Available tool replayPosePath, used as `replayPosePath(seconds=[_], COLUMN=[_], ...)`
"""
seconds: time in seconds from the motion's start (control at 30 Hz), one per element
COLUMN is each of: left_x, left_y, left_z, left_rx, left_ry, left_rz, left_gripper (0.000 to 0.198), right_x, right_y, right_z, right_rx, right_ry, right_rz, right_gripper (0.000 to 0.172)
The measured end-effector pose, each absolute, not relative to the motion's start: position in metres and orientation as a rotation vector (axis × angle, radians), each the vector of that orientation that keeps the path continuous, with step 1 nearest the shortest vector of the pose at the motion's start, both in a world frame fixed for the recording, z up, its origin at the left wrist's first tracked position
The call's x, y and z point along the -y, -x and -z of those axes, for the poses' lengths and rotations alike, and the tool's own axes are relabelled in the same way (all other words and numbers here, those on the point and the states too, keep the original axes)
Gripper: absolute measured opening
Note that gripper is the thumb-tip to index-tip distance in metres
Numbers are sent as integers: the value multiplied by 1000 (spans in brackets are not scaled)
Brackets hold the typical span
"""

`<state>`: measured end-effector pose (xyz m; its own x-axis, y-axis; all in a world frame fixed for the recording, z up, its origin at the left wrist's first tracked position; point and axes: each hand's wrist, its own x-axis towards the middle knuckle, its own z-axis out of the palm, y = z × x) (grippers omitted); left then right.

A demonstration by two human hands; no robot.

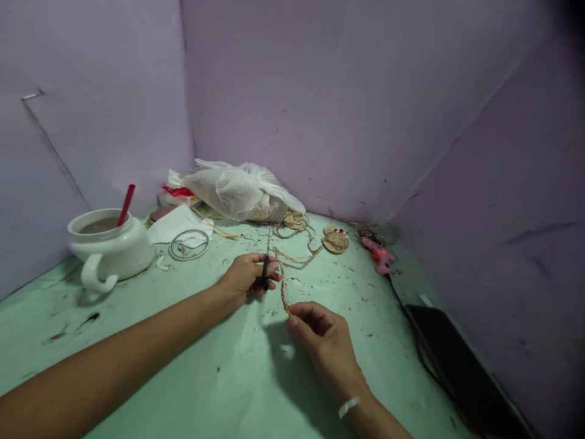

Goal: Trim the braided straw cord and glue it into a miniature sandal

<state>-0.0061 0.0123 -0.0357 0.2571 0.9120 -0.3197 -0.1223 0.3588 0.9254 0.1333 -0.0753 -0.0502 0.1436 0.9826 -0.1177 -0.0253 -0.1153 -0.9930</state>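
Note:
My left hand [247, 277] is closed round a slim black-handled tool [265, 272], its thin tip pointing away from me; the tool's exact kind is unclear. Between thumb and fingertips, my right hand [325, 338] pinches the near end of a braided straw-coloured cord [283, 283]. That cord rises past the fingers of my left hand and trails back over the green surface. Beyond both hands lie a round coiled piece [295, 221] and another coiled piece [336, 242] with red beads along its top.
A white mug [116, 256] with brownish liquid and a red stick stands left. A wire ring [188, 245] overlaps white paper [176, 225]. Behind sits a white plastic bag [237, 189]. To the right are a pink glue gun [378, 255], its cord, and a dark flat device [457, 360].

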Motion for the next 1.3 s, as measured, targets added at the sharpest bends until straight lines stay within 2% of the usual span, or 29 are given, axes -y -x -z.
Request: replayPosePath(seconds=[0.17,0.53,0.63,0.8,0.93,1.03,1.17,1.3], left_x=[-22,-24,-19,-8,-3,-5,-9,-9], left_y=[10,12,11,4,-1,-1,1,-4], left_z=[33,22,23,23,20,22,28,37], left_rx=[-1014,-1008,-901,-653,-608,-607,-625,-803], left_ry=[-933,-1096,-1140,-1146,-1132,-1127,-1149,-1141], left_rz=[-873,-1087,-1084,-1049,-1052,-1060,-1055,-1007], left_gripper=[30,45,45,41,41,41,43,44], right_x=[81,81,79,70,69,71,72,73], right_y=[-130,-136,-138,-145,-144,-140,-137,-138], right_z=[57,57,52,35,30,35,44,55], right_rx=[1299,1473,1439,1054,907,858,906,1236], right_ry=[1447,1553,1510,1202,900,831,968,1236], right_rz=[-1013,-797,-981,-1482,-1930,-2042,-1800,-1131], right_gripper=[10,8,10,37,38,35,24,15])
